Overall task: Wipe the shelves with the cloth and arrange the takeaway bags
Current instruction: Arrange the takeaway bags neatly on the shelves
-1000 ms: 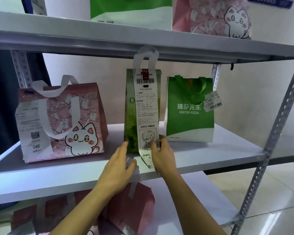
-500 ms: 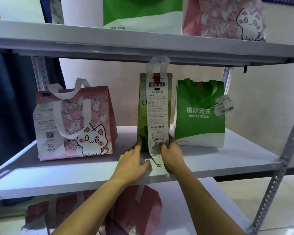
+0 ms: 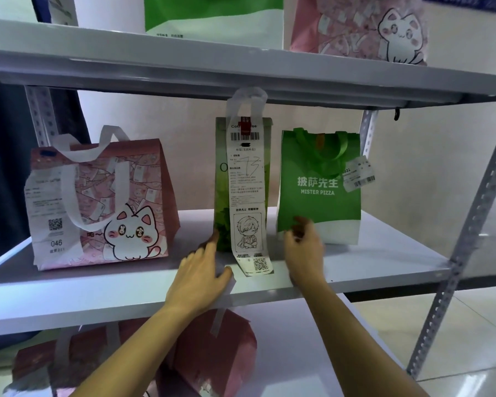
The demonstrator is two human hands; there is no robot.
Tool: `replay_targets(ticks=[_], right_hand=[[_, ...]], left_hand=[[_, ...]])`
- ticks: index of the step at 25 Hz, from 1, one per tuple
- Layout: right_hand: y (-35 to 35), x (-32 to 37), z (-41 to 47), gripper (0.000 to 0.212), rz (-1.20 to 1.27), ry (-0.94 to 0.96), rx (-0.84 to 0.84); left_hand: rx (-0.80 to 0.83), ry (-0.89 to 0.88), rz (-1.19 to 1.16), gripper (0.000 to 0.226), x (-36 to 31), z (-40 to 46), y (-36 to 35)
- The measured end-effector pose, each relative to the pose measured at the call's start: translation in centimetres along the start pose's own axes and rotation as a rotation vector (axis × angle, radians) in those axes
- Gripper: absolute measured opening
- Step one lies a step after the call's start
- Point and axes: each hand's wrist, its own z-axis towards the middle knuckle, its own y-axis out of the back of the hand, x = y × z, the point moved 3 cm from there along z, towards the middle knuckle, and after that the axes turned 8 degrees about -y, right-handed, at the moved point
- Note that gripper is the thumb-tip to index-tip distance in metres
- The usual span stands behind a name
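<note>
I am facing a grey metal rack, looking at its middle shelf (image 3: 370,270). Three takeaway bags stand on it. At the left is a pink cat-print bag (image 3: 103,204) with white handles. In the middle is a tall, narrow green bag (image 3: 221,179), its long white receipt (image 3: 248,196) hanging down the front and curling onto the shelf edge. At the right, just beside it, is a green Mister Pizza bag (image 3: 320,184) with a small tag at its handle.

My left hand (image 3: 199,279) lies flat on the shelf edge, fingertips touching the narrow bag's lower left corner, grasping nothing. My right hand (image 3: 304,247) is blurred, fingers loosely spread and empty, at the lower left corner of the pizza bag; I cannot tell whether it touches. No cloth is visible in either hand or on this shelf.

I judge the narrow bag the main risk: tall on a small base, it could topple if I push it high or knock it while shifting its neighbour. The loose receipt could catch under my palm and tear, or drag the bag forward off the shelf. More bags stand on the upper shelf (image 3: 241,67), and another pink bag (image 3: 218,353) sits below.
</note>
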Motion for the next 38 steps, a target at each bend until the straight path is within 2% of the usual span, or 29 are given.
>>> replay_targets(ticks=[3, 5, 7, 9, 15, 19, 23, 26, 30, 33, 36, 38], right_hand=[[5.3, -0.4, 2.9, 0.037, -0.043, 0.051, -0.444], [7.3, -1.4, 4.6, 0.045, -0.040, -0.053, -0.557], [8.2, -2.6, 5.9, 0.054, -0.071, -0.144, -0.543], [8.5, -3.7, 7.3, 0.053, -0.114, -0.176, -0.485], [8.8, -4.7, 9.5, 0.019, -0.008, -0.156, -0.447], [9.5, -4.8, 8.7, 0.016, 0.011, -0.124, -0.487], [12.4, -4.4, 5.1, 0.014, 0.052, -0.061, -0.599], [14.8, -3.9, 2.0, 0.008, 0.084, -0.019, -0.603], [17.7, -3.8, -2.2, 0.005, 0.172, 0.015, -0.593], [19.3, -3.2, -5.4, 0.012, 0.207, 0.056, -0.585], [20.2, -2.3, -8.7, 0.009, 0.218, 0.047, -0.520], [20.5, -1.9, -10.7, 0.014, 0.202, 0.001, -0.450]], left_hand=[[-0.025, -0.016, 0.013, 0.074, -0.1, -0.2, -0.2], [-0.043, -0.045, 0.079, 0.071, -0.2, -0.2, -0.4], [-0.048, -0.058, 0.122, 0.068, -0.2, -0.3, -0.6], [-0.045, -0.053, 0.125, 0.065, -0.3, -0.4, -0.5], [-0.059, -0.059, 0.178, 0.059, -0.7, -0.4, -0.5], [-0.071, -0.052, 0.161, 0.055, -0.5, -0.4, -0.7], [-0.193, -0.148, 0.026, 0.040, -1.1, -0.6, 0.1], [-0.248, -0.230, -0.195, 0.034, -3.9, -1.7, -0.6], [-0.048, -0.228, -0.515, 0.051, -10.2, -2.4, -4.1], [0.099, -0.169, -0.784, 0.055, -12.9, -2.9, -5.4], [0.153, -0.215, -0.919, 0.057, -14.2, -4.8, -5.6], [0.172, -0.214, -0.969, 0.057, -14.6, -6.4, -5.6]])
